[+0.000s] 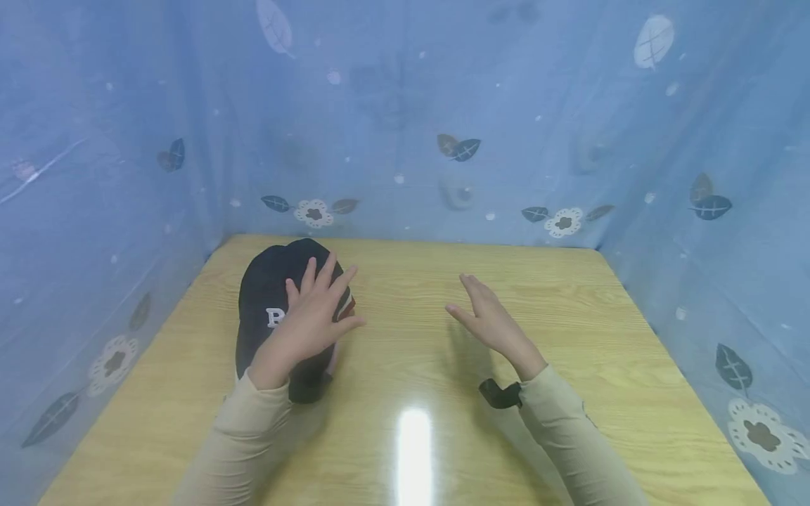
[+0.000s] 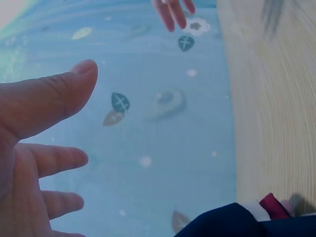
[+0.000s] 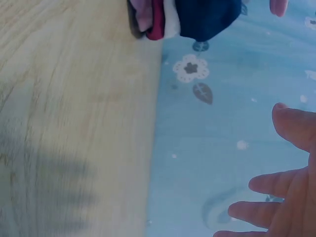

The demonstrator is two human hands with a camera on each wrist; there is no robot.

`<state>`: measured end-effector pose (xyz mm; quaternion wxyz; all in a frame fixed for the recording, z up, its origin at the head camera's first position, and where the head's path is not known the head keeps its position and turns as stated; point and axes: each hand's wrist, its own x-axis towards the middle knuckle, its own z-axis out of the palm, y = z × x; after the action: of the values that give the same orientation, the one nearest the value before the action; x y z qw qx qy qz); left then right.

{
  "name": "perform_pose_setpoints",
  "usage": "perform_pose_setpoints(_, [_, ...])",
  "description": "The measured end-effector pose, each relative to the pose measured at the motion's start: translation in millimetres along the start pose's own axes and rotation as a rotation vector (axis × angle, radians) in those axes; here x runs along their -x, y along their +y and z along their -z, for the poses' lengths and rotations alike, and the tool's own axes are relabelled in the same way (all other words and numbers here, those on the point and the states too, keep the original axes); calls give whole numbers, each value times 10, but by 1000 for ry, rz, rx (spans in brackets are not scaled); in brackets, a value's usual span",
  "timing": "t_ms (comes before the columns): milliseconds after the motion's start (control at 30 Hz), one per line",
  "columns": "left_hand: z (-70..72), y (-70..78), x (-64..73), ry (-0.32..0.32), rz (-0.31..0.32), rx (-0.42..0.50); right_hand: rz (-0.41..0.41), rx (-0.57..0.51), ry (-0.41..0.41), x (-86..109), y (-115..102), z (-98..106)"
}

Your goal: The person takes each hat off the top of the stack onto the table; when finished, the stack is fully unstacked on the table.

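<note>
A dark cap [image 1: 262,281] with a white letter on its front lies on the left part of the table. White, red and pink layers show along its right side, and also on the cap [image 3: 207,19] in the right wrist view. My left hand [image 1: 306,323] is spread over the cap, hiding part of it. In the left wrist view that hand [image 2: 22,168] has its fingers apart, with nothing held. To the right, my right hand [image 1: 496,325] hovers over the wood with straight fingers and holds nothing. Its fingers [image 3: 254,215] extend freely in the right wrist view.
The wood-grain table [image 1: 405,302] is enclosed at the back and both sides by a blue curtain [image 1: 392,126] printed with leaves and flowers. A black strap [image 1: 500,394] sits at the right wrist. Light glares off the table's front middle.
</note>
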<state>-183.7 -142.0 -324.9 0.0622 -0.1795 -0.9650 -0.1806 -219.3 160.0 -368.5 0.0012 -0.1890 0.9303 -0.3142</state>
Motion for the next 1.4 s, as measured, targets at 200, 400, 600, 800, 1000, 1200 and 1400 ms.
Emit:
perform_pose_setpoints(200, [-39,97,-217,12,-14,-6,2,88,70,-86,-8,143])
perform_pose_setpoints(400, [-209,311,-640,79,-38,-89,1,302,266,-183,-22,231])
perform_pose_setpoints(600, [-366,474,-707,72,-32,-74,17,337,274,-144,-58,119])
perform_pose_setpoints(800, [-359,479,-651,72,22,-86,26,356,255,-180,-66,95])
perform_pose_setpoints(1000, [-344,431,-652,35,33,-94,-7,397,221,-210,-4,181])
perform_pose_setpoints(1200, [-77,215,-548,39,-9,-70,54,398,245,-320,-62,278])
perform_pose_setpoints(1400, [286,-309,-84,160,-1,-25,154,263,218,-534,-357,59])
